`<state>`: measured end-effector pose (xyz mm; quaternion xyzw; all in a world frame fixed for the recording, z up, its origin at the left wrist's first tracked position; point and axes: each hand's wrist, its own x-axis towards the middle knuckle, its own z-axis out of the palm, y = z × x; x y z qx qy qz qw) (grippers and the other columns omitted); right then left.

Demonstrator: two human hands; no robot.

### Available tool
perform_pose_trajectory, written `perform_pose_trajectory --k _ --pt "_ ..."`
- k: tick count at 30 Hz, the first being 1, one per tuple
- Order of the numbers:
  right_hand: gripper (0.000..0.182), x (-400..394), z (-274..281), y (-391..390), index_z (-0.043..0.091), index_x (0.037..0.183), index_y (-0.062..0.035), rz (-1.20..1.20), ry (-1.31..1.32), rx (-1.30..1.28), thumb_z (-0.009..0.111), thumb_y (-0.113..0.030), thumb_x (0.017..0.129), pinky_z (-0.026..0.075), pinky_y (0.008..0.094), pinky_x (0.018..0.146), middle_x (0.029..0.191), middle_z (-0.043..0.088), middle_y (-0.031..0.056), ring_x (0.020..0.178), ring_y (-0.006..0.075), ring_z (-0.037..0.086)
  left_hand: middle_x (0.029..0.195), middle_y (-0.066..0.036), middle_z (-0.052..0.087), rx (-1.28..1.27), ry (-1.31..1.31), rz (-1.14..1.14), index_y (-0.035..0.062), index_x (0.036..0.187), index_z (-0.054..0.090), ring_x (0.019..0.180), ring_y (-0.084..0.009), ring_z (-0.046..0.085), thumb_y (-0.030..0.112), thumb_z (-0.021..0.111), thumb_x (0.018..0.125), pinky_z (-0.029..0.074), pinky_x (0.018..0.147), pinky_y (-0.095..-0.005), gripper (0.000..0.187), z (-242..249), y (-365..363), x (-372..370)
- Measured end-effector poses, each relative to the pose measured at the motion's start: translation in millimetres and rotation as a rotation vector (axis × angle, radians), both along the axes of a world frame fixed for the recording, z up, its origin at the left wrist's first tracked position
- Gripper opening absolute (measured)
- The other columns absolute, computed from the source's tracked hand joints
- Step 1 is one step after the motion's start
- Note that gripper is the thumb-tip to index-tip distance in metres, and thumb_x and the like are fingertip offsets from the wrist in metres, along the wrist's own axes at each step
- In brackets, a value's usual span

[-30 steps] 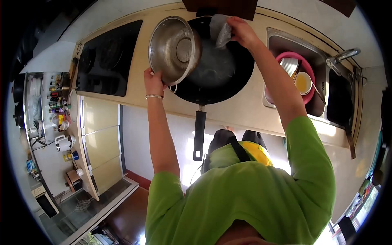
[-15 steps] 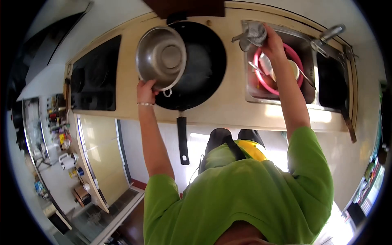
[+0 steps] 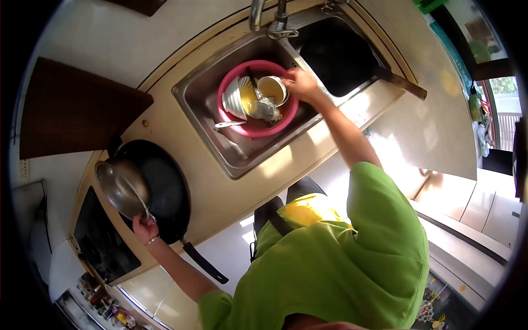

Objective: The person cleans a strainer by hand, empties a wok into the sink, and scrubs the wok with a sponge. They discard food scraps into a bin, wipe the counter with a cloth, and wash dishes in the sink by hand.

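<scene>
My left hand [image 3: 145, 228] grips the rim of a stainless steel bowl [image 3: 122, 190], tilted on its side over the left part of a black frying pan [image 3: 165, 187]. The pan lies on the counter, its black handle sticking out past the front edge. My right hand [image 3: 301, 85] is at the right side of a light-coloured cup [image 3: 270, 91], fingers closed on its edge. The cup is inside a pink basin [image 3: 254, 131] in the sink. Also in the basin are a white ribbed bowl [image 3: 233, 99], yellowish liquid, a utensil with a pale handle [image 3: 230, 124] and a wet greyish cloth [image 3: 266, 111].
The basin stands in the left bowl of a steel sink [image 3: 192, 96], below a faucet [image 3: 279, 25]. A dark pan with a wooden handle [image 3: 404, 85] sits over the right bowl. Left of the frying pan is a black cooktop [image 3: 102, 239].
The view has turned toward the sink. My right hand has let go of the grey cloth and moved to the cup in the basin. The steel bowl, still in my left hand, is tilted more steeply.
</scene>
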<state>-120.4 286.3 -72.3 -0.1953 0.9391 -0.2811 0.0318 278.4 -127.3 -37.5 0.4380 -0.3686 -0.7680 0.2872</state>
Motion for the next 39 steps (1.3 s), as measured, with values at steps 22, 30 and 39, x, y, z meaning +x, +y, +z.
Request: perform_pose_trajectory --k 22,30,39 --pt "0.039 -169 24 265 0.058 0.079 0.0028 0.146 -0.522 0.57 0.061 -0.017 0.046 0.045 0.0334 0.066 0.078 0.058 0.0215 0.077 0.0304 0.057 0.048 -0.003 0.043 0.028 0.011 0.201 0.0048 0.062 0.049 0.039 -0.0115 0.04 0.008 0.051 0.07 0.031 0.033 -0.0201 0.008 39 137 -114" --pt "0.023 -190 102 211 0.056 0.063 0.0054 0.205 -0.495 0.721 0.06 -0.013 0.05 0.044 0.0338 0.052 0.058 0.056 0.0163 0.054 0.0234 0.057 0.05 -0.004 0.044 0.036 0.058 0.187 0.0035 0.065 0.05 0.039 -0.0117 0.039 0.006 0.05 0.068 0.031 0.033 -0.0203 0.004 23 110 -99" --pt "0.027 -176 137 163 0.058 0.073 0.003 0.344 -0.219 1.186 0.062 -0.016 0.054 0.044 0.0343 0.068 0.077 0.058 0.0171 0.078 0.0272 0.056 0.078 -0.008 0.059 -0.01 0.149 0.004 0.0037 0.085 0.054 0.052 -0.0144 0.053 0.007 0.05 0.068 0.034 0.034 -0.0201 0.017 1 77 -73"
